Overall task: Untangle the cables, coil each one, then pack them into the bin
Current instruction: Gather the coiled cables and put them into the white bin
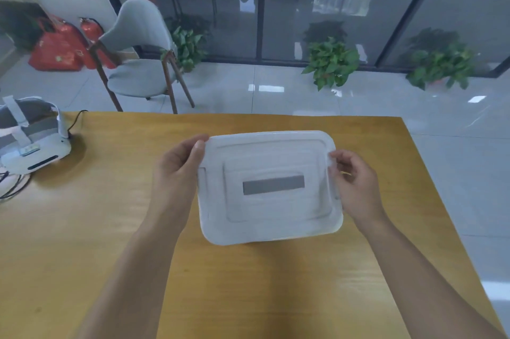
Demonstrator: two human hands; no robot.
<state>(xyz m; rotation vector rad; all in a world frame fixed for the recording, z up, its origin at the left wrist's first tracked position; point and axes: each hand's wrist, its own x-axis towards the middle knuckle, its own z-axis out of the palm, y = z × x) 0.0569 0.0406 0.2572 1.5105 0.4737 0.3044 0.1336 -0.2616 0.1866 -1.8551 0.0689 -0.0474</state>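
A white plastic bin with its lid (269, 187) on stands in the middle of the wooden table (110, 228). A grey rectangular label marks the lid's centre. My left hand (176, 167) grips the lid's left edge, thumb on top near the far left corner. My right hand (356, 181) pinches the lid's right edge near the far right corner. The bin's inside is hidden by the lid, and no task cables show on the table.
A white and grey headset (30, 134) with black wires lies at the table's far left. Beyond the table stand a grey chair (138, 62), several potted plants (331, 62) and a glass wall. The table's right edge runs diagonally close to my right arm.
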